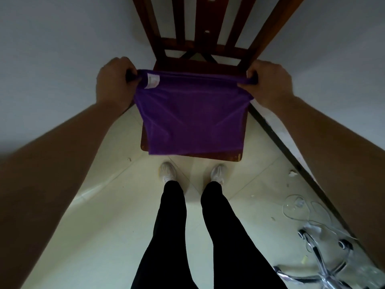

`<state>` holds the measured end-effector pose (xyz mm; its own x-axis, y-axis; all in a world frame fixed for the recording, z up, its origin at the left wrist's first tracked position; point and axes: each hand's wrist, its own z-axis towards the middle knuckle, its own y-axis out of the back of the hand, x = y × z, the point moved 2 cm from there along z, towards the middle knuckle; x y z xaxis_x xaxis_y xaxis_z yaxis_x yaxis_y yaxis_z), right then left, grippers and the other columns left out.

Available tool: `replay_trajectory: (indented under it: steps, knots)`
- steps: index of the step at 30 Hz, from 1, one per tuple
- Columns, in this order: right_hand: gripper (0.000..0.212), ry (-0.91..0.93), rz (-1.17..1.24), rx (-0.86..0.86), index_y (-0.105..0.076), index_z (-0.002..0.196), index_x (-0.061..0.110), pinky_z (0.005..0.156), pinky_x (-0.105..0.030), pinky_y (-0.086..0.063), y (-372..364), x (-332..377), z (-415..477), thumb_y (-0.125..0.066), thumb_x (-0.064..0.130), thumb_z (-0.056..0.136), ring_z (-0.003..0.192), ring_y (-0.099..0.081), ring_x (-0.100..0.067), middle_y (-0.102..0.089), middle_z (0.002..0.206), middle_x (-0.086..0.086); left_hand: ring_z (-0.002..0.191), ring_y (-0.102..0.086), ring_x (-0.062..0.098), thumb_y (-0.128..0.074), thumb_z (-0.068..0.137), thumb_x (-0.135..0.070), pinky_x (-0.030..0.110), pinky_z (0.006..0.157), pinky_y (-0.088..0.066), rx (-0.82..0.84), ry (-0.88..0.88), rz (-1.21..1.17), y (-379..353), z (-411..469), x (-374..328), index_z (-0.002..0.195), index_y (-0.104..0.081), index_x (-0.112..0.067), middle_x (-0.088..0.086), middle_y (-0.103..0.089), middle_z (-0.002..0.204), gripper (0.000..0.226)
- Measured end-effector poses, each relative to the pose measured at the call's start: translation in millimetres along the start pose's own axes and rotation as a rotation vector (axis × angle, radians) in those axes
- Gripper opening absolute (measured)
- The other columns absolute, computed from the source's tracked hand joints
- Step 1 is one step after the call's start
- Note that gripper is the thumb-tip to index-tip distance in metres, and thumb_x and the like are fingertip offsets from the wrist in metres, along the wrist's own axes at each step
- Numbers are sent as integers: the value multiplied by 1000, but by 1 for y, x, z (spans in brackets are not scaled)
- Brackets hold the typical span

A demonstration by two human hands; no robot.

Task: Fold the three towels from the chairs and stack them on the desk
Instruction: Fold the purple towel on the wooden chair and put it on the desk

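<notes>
Nearest the camera, your legs (187, 236) in black trousers stand on the pale tiled floor (93, 215), with your light shoes (167, 171) pointing at the front edge of the seat. To your right, the chrome wheeled base of an office chair (318, 259) sits on the floor, with a thin cable (291, 207) looped just beside it and small scraps scattered near the dark skirting.

Both your bare forearms reach forward. Your left hand (113, 82) has its fingers closed on the top left corner of the purple towel (191, 117); your right hand (268, 84) has its fingers closed on the top right corner. The top edge is drawn taut between the two hands. The towel hangs down over the seat of the wooden chair (200, 65), its lower edge reaching the seat's front rim. A white label (153, 80) shows near the left corner.

Beyond, the chair's slatted back rises against a plain white wall (52, 38).
</notes>
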<state>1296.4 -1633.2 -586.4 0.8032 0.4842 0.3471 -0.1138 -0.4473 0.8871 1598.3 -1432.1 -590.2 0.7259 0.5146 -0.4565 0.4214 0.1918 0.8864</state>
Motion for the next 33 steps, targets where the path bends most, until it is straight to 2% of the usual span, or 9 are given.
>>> replay_trajectory:
  steps: [3, 7, 11, 14, 18, 21, 24, 29, 33]
  knots:
    - [35, 11, -7, 88, -63, 107, 18, 81, -33, -46, 36, 9, -12, -72, 43, 86, 104, -59, -26, -64, 114, -8, 90, -63, 31, -64, 87, -19, 38, 78, -50, 111, -20, 135, 30, -12, -26, 97, -67, -7, 15, -68, 100, 15]
    - [32, 20, 171, -150, -65, 108, 19, 82, -31, -48, 75, 14, -25, -71, 42, 86, 104, -60, -19, -66, 115, -4, 91, -64, 29, -66, 86, -20, 36, 81, -51, -56, 94, 80, 63, -26, -44, 99, -70, -10, 13, -69, 101, 18]
    - [30, 76, 18, -8, -69, 114, 23, 79, -28, -43, 88, 11, -39, -67, 42, 90, 105, -61, -23, -68, 115, -5, 93, -61, 32, -68, 89, -28, 40, 80, -49, 123, -21, 260, 80, -47, -59, 103, -72, -10, 14, -69, 97, 23]
    - [33, 109, 41, -112, -69, 121, 23, 83, -27, -45, 101, 8, -53, -59, 42, 96, 108, -63, -24, -69, 120, -5, 92, -65, 28, -69, 88, -27, 35, 81, -50, 11, 20, 152, 98, -54, -64, 104, -73, -10, 12, -72, 99, 24]
    - [38, 157, 11, -362, -66, 126, 23, 86, -36, -50, 119, 28, -74, -46, 44, 102, 105, -63, -25, -67, 121, -8, 101, -61, 27, -65, 88, -24, 31, 84, -43, -212, 46, 85, 122, -58, -73, 104, -73, -13, 12, -70, 104, 21]
    - [38, 92, 60, -536, -62, 127, 21, 82, -25, -44, 124, 46, -96, -39, 41, 104, 103, -60, -18, -64, 121, -6, 104, -56, 29, -63, 88, -20, 27, 80, -38, -330, 21, 64, 133, -65, -76, 102, -70, -10, 15, -65, 105, 19]
    - [37, 24, 88, -511, -60, 128, 19, 80, -23, -40, 106, 60, -123, -39, 39, 105, 103, -59, -19, -62, 121, -8, 101, -56, 32, -66, 89, -23, 33, 78, -40, -176, -54, 129, 128, -89, -64, 100, -68, -7, 18, -64, 102, 19]
    - [33, 54, -187, -125, -63, 124, 14, 78, -39, -46, 56, 44, -169, -45, 34, 104, 101, -61, -35, -62, 112, -17, 80, -59, 29, -75, 80, -20, 38, 67, -49, 140, 2, 113, 102, -143, -26, 104, -51, -11, 12, -64, 88, 35]
    - [34, 49, -149, -130, -63, 123, 12, 78, -42, -49, 44, 49, -180, -41, 30, 105, 98, -60, -36, -60, 111, -18, 84, -56, 17, -79, 78, -24, 29, 74, -42, 330, 41, 67, 99, -150, -14, 106, -69, -15, 8, -69, 99, 31]
